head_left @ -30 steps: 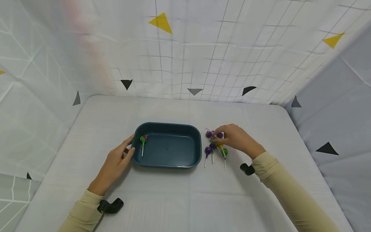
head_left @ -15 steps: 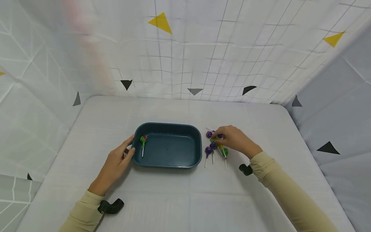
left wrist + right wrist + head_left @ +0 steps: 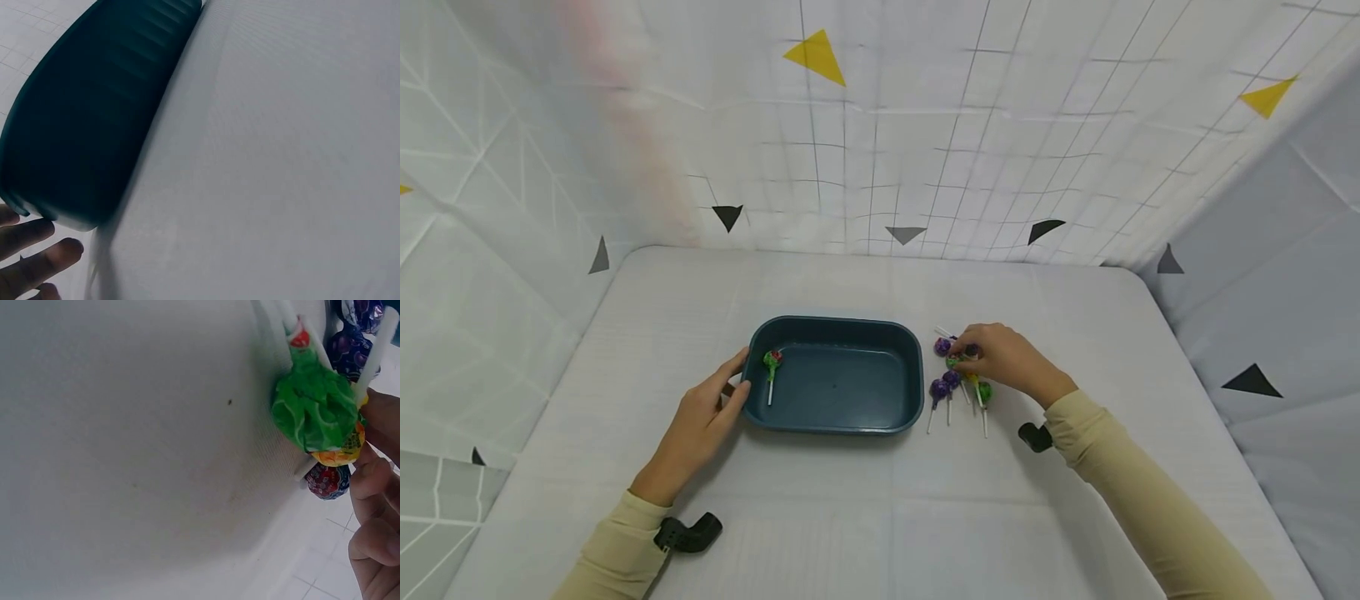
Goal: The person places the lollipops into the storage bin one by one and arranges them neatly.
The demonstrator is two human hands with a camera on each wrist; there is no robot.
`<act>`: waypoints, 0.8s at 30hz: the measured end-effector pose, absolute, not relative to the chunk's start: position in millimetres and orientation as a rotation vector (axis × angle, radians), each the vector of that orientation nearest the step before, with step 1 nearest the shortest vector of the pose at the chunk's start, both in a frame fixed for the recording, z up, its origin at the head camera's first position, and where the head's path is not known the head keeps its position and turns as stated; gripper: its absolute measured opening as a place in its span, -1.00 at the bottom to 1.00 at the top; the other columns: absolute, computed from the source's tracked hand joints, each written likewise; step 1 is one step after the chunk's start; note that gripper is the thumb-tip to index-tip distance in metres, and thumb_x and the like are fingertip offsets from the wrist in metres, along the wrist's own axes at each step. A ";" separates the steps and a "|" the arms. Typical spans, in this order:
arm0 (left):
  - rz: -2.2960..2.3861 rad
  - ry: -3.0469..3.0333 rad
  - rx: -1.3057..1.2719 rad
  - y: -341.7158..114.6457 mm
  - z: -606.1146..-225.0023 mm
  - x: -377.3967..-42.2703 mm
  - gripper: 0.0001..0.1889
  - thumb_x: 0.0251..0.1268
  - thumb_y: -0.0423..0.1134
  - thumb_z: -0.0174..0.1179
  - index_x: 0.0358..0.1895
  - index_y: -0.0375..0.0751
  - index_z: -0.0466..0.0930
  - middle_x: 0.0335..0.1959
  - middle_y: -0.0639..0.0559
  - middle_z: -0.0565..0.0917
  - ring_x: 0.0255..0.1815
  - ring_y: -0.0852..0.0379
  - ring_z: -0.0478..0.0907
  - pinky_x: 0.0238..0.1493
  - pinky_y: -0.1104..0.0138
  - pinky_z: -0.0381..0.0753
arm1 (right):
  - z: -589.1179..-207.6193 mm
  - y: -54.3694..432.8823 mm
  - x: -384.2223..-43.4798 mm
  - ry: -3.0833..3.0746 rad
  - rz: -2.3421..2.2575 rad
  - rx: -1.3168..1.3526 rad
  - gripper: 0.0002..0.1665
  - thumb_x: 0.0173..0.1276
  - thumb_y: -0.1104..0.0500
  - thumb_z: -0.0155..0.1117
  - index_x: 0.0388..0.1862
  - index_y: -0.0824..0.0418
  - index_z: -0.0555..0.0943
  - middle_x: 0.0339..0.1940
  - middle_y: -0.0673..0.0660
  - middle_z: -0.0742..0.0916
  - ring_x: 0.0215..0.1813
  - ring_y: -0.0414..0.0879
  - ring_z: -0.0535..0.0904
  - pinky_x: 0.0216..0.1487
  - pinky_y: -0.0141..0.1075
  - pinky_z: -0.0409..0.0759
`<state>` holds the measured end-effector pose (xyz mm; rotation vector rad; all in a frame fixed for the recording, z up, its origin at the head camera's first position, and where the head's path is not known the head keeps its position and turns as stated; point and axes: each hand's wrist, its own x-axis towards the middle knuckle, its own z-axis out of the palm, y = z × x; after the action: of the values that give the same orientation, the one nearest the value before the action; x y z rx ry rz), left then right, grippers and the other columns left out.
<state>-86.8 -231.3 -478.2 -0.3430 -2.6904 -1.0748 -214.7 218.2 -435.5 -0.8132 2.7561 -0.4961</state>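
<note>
A dark teal tray (image 3: 868, 400) stands on the white table, with one green-and-red lollipop (image 3: 772, 360) lying at its left end. My left hand (image 3: 696, 425) rests against the tray's left end; in the left wrist view its fingers (image 3: 44, 262) are fairly straight by the tray corner. To the right of the tray my right hand (image 3: 1007, 360) reaches into a pile of wrapped lollipops, its thumb and fingertips pinching a green one (image 3: 953, 362). Purple lollipops (image 3: 938, 389) lie around it. A green lollipop (image 3: 315, 412) fills the right wrist view's foreground, partly covering a yellow one (image 3: 344, 450).
White cloth covers the table (image 3: 887, 508). Patterned white sheets (image 3: 880, 167) hang behind it and at both sides. A black wrist device (image 3: 688, 533) sits on the left sleeve, another (image 3: 1036, 437) on the right.
The right hand has shifted slightly at the pile, its fingertips settling on the green lollipop; some sticks there have moved a little. My left hand and the tray stay in place.
</note>
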 end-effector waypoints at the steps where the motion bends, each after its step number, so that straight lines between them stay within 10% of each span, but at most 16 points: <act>1: -1.076 -2.690 -0.344 -231.1 -478.0 -87.0 -0.46 0.65 -0.20 0.04 0.59 -0.17 0.29 0.29 -0.23 0.65 -0.24 0.09 0.63 -0.34 0.35 0.51 | -436.2 218.4 -214.6 2.753 -0.500 -0.812 -0.73 0.33 0.13 0.52 -0.01 0.15 0.82 -0.05 0.09 0.82 -0.07 -0.05 0.70 -0.04 -0.10 0.67; 24: -1.059 -2.711 -0.326 -230.1 -478.1 -85.0 -0.46 0.67 -0.17 0.01 0.60 -0.15 0.28 0.30 -0.23 0.64 -0.22 0.08 0.63 -0.31 0.33 0.51 | -439.0 219.8 -212.9 2.727 -0.531 -0.751 -0.68 0.39 0.07 0.47 0.06 0.16 0.78 0.04 0.13 0.82 0.05 0.00 0.71 0.12 0.00 0.66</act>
<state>-85.0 -230.1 -478.1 -0.3258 -2.7107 -1.0590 -212.9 219.8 -439.0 -0.7511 2.7270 -0.5314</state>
